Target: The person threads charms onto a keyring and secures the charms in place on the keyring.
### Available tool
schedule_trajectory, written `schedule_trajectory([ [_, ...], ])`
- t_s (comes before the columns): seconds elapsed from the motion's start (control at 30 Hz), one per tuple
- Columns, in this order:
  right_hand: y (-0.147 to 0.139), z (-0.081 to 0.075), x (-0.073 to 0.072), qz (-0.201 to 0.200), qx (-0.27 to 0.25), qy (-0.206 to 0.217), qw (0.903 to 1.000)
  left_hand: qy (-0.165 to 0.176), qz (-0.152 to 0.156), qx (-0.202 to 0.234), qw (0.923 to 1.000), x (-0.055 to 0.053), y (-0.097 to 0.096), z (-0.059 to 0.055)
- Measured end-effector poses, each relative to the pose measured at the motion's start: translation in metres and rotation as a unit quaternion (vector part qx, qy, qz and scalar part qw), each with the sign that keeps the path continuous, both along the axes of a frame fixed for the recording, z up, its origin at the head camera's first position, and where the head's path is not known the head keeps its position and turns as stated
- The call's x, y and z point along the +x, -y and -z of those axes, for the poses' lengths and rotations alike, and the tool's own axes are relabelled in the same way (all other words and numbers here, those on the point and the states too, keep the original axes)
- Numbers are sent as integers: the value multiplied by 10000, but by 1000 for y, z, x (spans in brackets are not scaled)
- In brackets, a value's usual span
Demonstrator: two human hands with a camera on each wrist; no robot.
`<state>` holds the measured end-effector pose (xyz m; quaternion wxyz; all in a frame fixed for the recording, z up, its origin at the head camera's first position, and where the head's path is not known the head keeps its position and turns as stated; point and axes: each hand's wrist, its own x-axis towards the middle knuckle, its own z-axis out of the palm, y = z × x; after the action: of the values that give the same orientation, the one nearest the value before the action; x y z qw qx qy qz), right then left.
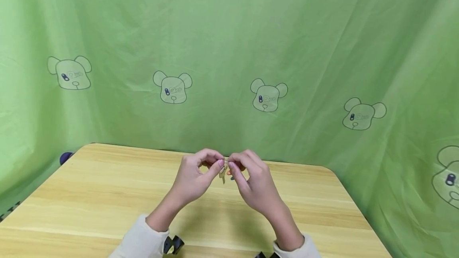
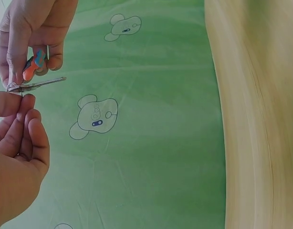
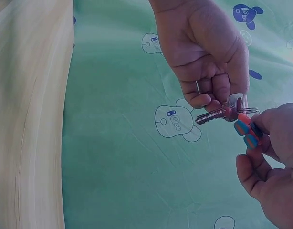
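In the head view my left hand (image 1: 195, 176) and right hand (image 1: 256, 180) meet fingertip to fingertip above the table. My left thumb and forefinger pinch a metal key (image 3: 215, 115) at its head; its toothed blade points down toward the table. A small wire key ring (image 3: 251, 110) joins it to my right fingertips, which pinch the ring. From the ring, under my right fingers, hangs a small orange and blue charm (image 3: 244, 131), partly hidden by them. In the left wrist view the key (image 2: 48, 82) shows edge-on between the hands.
The wooden table (image 1: 118, 194) has rounded far corners. Behind and beside it hangs a green curtain (image 1: 215, 43) printed with bear heads. Black straps (image 1: 173, 245) show at the cuffs of my pale sleeves (image 1: 141, 240).
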<state>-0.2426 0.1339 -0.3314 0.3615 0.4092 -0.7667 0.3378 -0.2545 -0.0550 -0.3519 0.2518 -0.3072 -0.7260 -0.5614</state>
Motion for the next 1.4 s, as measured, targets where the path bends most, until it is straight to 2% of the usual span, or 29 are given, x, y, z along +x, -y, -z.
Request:
schedule_trajectory([
  [0.3,0,-1,1,-155,50,32,9999,295,59,147,9994,3,-1,-4],
  [0.5,0,-1,0,-142,65,20,9999,186,126,205,9995,2,-1,-4],
  [0.8,-2,1,-1,101,89,213,9997,27,46,-25,10000,-1,-2,-1],
  [1.03,-2,1,-2,89,142,161,9997,-66,-54,-92,9999,-2,-1,1],
  [1.4,-2,0,0,26,176,99,9998,363,123,41,9993,2,0,-3],
])
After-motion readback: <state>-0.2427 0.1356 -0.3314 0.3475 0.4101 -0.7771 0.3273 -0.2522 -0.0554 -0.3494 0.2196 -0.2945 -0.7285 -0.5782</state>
